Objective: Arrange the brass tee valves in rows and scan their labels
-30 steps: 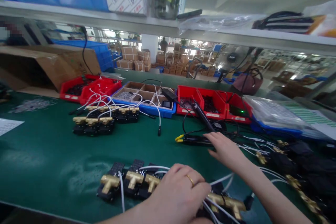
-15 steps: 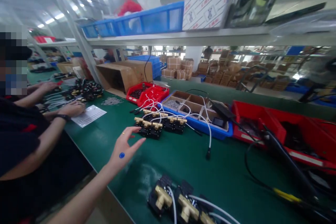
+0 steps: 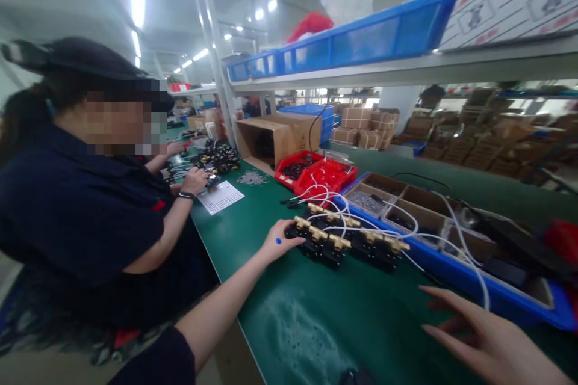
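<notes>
Put the left hand (image 3: 276, 240) in the middle of a clock; its thumb is held apart from its fingers at the near end of the front row of brass-topped black parts (image 3: 318, 236), which runs off toward 3 o'clock; the fingertips are partly hidden there, so I cannot tell if they pinch the end part or just touch it; more of these parts sit at 2 o'clock and farther out at 3, and the front ones hide bits of those behind.

White wires (image 3: 401, 216) loop and cross over the parts; it is hard to tell which wire goes to which part.

The right hand (image 3: 485, 331) is at 4 o'clock over the green table (image 3: 383, 319); its fingers are bent and spread, holding nothing that shows, and its arm is cut off by the picture's edge; a dark thing (image 3: 356, 376) at 5 o'clock is mostly cut off too.

A blue tray (image 3: 515, 299) with small boxes inside is past the parts at 3 o'clock; red bins (image 3: 329, 183) are at 1; a co-worker (image 3: 90, 204) is at 9, near a white sheet (image 3: 221, 197) at 10; the small thing in the co-worker's hand is too blurry to name.
</notes>
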A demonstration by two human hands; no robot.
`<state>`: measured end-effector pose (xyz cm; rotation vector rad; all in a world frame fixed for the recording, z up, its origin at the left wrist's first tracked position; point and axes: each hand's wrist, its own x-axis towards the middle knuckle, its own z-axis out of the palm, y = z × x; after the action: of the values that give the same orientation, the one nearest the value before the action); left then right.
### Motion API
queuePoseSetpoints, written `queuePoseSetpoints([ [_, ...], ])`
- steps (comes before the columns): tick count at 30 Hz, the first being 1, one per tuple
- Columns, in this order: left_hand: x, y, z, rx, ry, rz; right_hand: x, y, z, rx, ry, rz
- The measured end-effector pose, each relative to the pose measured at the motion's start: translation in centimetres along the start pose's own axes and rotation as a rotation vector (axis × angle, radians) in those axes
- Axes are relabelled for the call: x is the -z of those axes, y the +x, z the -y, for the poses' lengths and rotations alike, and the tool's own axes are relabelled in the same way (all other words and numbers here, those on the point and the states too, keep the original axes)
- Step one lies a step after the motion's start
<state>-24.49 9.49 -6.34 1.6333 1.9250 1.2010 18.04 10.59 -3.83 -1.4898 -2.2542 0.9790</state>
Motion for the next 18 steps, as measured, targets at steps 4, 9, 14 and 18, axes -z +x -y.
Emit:
queuePoseSetpoints([
  [4, 0.1, -0.1, 0.4, 0.017, -0.038, -0.005, -3.9, 5.8, 9.7, 0.023, 0.150, 0.079],
  [9, 0.6, 0.4, 0.3, 0.022, -0.114, 0.030, -6.0, 9.3, 13.0, 0.037, 0.161, 0.034],
  [14, 0.8, -0.2, -0.9, 0.028, -0.140, 0.098, -5.6, 8.8, 12.4, 0.024, 0.175, 0.010],
  [18, 0.5, -2.2, -3.0, 0.033, -0.152, 0.207, -4.5, 6.1, 11.7, -0.018, 0.196, 0.050],
])
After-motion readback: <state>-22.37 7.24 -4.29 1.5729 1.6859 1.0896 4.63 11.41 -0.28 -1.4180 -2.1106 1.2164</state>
